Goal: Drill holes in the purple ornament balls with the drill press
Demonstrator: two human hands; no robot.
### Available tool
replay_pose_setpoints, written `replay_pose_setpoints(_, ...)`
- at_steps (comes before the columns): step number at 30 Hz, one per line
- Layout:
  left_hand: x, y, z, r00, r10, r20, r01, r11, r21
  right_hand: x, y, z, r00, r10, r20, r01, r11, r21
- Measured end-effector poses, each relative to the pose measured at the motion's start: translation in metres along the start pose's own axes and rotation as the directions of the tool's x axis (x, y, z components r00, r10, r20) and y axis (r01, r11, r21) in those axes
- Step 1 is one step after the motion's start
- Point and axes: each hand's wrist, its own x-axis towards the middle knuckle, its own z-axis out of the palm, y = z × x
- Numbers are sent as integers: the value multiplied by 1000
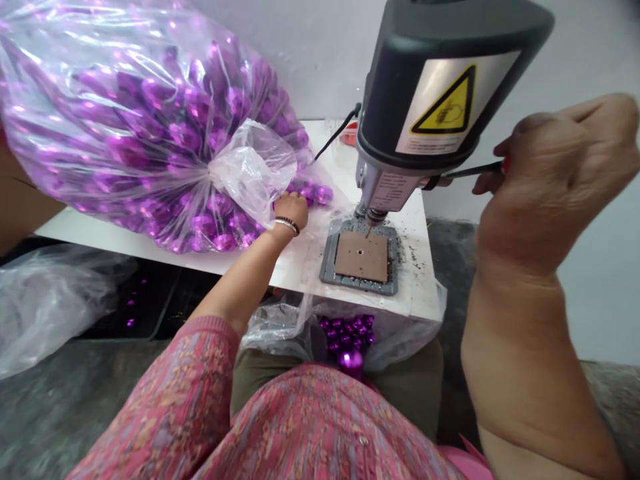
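Observation:
My right hand (560,177) is closed around the red-tipped feed lever (475,171) of a small bench drill press (387,143). Its thin bit (369,233) hangs above a brown board (365,259) that has one dark hole and lies on the grey base (327,267). Beside the tied neck of a large clear plastic bag (253,167), my left hand (294,209) has its fingers curled at some shiny purple balls (320,195). Whatever those fingers hold is hidden. More purple balls fill the bag.
Dark shavings (413,257) lie around the base on the white table (300,273). Below the table's front edge, an open plastic bag (280,327) contains purple balls (350,333). Another clear bag (50,300) is at the left. A black cable (337,132) runs behind the press.

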Motion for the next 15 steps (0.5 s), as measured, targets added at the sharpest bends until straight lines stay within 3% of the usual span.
replay_pose_setpoints(4,32,-6,16,999,-16,-46,16,1000,8,-3,-2,-3,1000,-18,21,19,1000,-22)
replay_pose_setpoints(8,45,-6,27,999,-37,-12,37,999,35,-4,2,-5,999,-35,5,35,998,-49)
replay_pose_setpoints(12,33,-4,21,1000,-21,-9,21,1000,-1,-6,5,-4,999,-51,-13,50,998,-46)
replay_pose_setpoints(15,6,-6,10,994,96,51,-79,960,-270,-6,5,-2,998,-63,-8,63,998,-29)
